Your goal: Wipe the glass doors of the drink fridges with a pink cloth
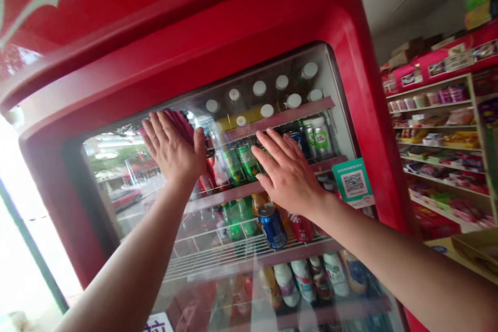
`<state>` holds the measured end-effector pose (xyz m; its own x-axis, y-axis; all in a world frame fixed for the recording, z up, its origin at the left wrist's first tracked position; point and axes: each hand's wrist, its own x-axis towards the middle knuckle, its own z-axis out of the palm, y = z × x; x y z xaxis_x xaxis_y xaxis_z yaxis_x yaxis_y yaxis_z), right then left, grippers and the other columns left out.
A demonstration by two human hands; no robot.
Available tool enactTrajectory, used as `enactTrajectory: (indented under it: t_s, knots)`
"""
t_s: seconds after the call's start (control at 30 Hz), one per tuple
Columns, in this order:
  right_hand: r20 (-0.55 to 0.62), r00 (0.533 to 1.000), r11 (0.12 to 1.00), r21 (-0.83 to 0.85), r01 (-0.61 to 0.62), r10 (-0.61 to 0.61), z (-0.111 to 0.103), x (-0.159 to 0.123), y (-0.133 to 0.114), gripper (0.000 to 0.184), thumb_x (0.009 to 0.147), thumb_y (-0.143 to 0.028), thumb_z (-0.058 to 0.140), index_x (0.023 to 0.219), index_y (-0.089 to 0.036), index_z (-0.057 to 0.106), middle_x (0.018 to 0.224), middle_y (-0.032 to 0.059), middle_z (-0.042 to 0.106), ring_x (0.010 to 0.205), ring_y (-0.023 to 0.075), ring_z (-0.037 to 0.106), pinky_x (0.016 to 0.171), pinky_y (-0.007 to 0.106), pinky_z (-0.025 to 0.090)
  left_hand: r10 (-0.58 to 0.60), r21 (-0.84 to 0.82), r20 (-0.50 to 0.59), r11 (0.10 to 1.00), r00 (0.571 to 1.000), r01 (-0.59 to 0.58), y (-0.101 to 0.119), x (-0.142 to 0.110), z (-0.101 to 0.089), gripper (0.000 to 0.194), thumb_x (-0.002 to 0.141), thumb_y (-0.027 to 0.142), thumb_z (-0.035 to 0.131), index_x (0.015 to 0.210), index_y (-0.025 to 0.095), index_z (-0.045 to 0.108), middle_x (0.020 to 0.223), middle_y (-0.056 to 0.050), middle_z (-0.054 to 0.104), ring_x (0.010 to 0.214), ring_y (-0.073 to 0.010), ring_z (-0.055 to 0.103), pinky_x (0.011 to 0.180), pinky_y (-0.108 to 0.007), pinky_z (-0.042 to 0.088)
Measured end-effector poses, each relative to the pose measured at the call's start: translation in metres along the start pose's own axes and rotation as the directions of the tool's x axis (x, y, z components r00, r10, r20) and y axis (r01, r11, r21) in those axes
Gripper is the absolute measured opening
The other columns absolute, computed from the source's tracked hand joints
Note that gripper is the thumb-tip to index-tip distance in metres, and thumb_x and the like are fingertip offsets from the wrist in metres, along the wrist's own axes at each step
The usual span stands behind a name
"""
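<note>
A red drinks fridge with a glass door stands close before me. My left hand is raised in front of the upper left of the glass, open, its fingers stretched out. Behind its fingers shows a dark pink patch like cloth; whether it is cloth under the hand or a reflection I cannot tell. My right hand is open too, fingers stretched up and left, near the middle of the door. Contact with the glass is unclear for both hands. Behind the glass, a blue can stands below my right hand.
Inside the fridge are white-capped bottles, green cans and white bottles. A green QR code sticker is on the right frame. Shop shelves with packaged goods stand at right. The street reflects in the glass.
</note>
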<state>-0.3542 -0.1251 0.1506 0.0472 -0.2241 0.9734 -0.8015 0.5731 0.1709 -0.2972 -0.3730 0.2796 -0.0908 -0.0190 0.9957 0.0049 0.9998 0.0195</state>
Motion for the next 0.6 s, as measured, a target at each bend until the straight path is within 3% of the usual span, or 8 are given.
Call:
enactTrajectory:
  t_s: [0.2,0.3,0.47,0.6]
  knots:
    - [-0.105,0.989,0.993,0.059,-0.102,0.108,-0.017,-0.008,0.021,0.055,0.110,-0.037,0.055,0.160,-0.015,0.053,0.179,0.0180,0.041,0.172,0.0338,0.030,0.138,0.064,0.033,0.254,-0.038,0.088,0.967,0.963,-0.252,0.094,-0.003,0.037,0.108,0.099,0.074,0.056,0.175,0.002,0.025,0.186,-0.025,0.019,0.175,-0.0428,0.006,0.143,-0.062,0.001]
    - [-0.104,0.988,0.992,0.068,-0.104,0.111,-0.028,-0.019,0.027,0.054,0.110,-0.039,0.054,0.159,-0.017,0.054,0.178,0.0175,0.043,0.171,0.0340,0.031,0.138,0.064,0.035,0.346,-0.088,0.068,0.936,0.936,-0.340,0.125,-0.009,0.052,0.095,0.102,0.062,0.057,0.174,0.009,0.030,0.185,-0.021,0.025,0.175,-0.0416,0.011,0.142,-0.063,0.005]
    - [-0.104,0.986,0.984,0.131,-0.117,0.131,-0.049,-0.048,0.022,0.045,0.110,-0.035,0.055,0.149,-0.014,0.061,0.169,0.0214,0.054,0.163,0.0328,0.047,0.132,0.059,0.046,0.431,-0.139,0.045,0.896,0.901,-0.422,0.138,-0.015,0.059,0.069,0.107,0.039,0.048,0.170,0.014,0.041,0.182,-0.016,0.037,0.173,-0.0358,0.024,0.142,-0.060,0.014]
    - [-0.026,0.962,0.921,0.297,-0.254,0.273,-0.066,-0.089,-0.009,0.034,0.111,-0.033,0.056,0.140,-0.019,0.066,0.152,0.0176,0.070,0.144,0.0281,0.066,0.120,0.051,0.059,0.476,-0.202,0.044,0.865,0.878,-0.459,0.140,-0.036,0.056,0.049,0.111,0.035,0.039,0.151,0.018,0.062,0.165,-0.011,0.062,0.165,-0.0284,0.044,0.139,-0.052,0.028]
